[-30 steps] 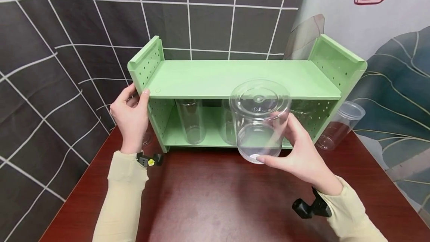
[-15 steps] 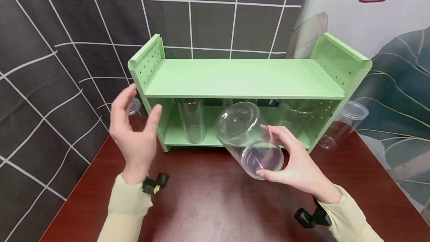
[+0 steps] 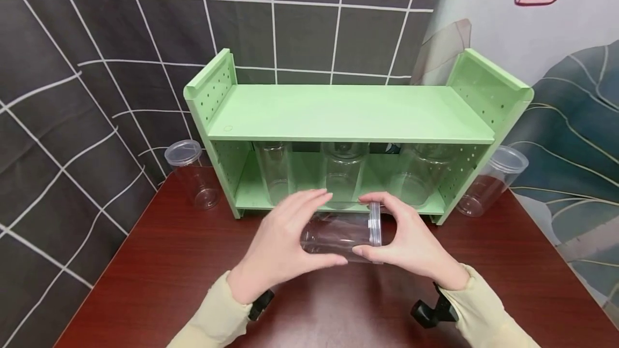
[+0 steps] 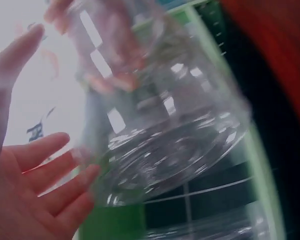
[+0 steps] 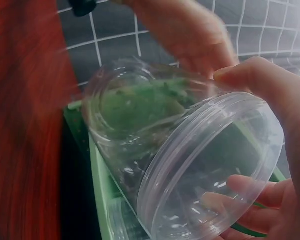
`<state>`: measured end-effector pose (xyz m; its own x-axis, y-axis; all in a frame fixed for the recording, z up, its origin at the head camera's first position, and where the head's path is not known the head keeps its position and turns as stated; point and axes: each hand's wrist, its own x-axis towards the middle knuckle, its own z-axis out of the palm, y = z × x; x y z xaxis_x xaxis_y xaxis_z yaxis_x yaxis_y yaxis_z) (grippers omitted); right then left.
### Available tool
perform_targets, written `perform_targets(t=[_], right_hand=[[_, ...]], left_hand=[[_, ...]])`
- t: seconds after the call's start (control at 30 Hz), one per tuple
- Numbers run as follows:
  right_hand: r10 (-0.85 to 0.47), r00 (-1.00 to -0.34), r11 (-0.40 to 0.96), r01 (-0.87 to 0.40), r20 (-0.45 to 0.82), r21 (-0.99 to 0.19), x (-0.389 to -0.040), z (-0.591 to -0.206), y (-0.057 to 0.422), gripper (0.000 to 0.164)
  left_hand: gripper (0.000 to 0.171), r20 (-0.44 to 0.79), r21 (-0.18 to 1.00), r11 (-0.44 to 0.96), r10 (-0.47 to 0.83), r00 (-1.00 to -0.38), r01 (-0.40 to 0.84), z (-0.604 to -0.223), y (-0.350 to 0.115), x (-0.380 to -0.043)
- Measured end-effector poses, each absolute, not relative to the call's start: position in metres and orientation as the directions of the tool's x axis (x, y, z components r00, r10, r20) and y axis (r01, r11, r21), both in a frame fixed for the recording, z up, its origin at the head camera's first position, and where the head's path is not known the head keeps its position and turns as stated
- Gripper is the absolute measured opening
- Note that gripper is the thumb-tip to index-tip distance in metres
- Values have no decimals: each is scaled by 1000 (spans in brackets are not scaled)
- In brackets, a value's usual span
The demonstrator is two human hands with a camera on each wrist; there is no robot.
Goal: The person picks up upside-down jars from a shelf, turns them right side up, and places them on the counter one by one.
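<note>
A clear plastic jar (image 3: 338,232) lies on its side in the air in front of the green shelf (image 3: 353,117), its lid end to the right. Around the lid end, my right hand (image 3: 411,238) grips the jar with thumb below and fingers above. My left hand (image 3: 278,246) is spread at the base end, fingers over the top side and thumb underneath. In the left wrist view, the fingers (image 4: 50,180) are loosely extended beside the jar's base (image 4: 175,155), the thumb standing apart from it. The right wrist view shows the ridged lid (image 5: 210,165) within the right hand.
Several clear jars stand on the shelf's lower level, including a slim jar (image 3: 275,176) at left and a wider jar (image 3: 343,173) in the middle. Lidded jars stand on the red-brown table (image 3: 159,283) outside the shelf, one left (image 3: 193,176) and one right (image 3: 490,181).
My left hand has left the shelf's left side and moved right and down to the jar. The right hand has tipped the jar from upright onto its side and brought it lower.
</note>
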<state>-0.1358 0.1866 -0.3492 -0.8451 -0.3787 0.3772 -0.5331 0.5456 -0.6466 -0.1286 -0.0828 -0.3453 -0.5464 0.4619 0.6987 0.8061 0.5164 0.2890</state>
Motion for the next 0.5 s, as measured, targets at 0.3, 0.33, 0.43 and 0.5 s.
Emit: perform_targets(t=[0.3,0.33,0.43,0.5], right_hand=[[-400,-828,548,-560,394,-621,-134,-346,175,80],[-404,-825,548,-564,395,-617,-133,-345,173,80],[-424,-812,547,-583,402,-601,-132,-343,169,80],[-437,-804,555,-594,403,-582,-131,-341,166,82]], left_hand=[[109,595,252,602,521,-612,757,-370,-78,-129],[109,590,254,611,517,-620,750,-371,-79,-129],[106,582,257,628,506,-636,735,-374,-80,-128],[104,586,257,636,497,-640,728,-376,-81,-128]])
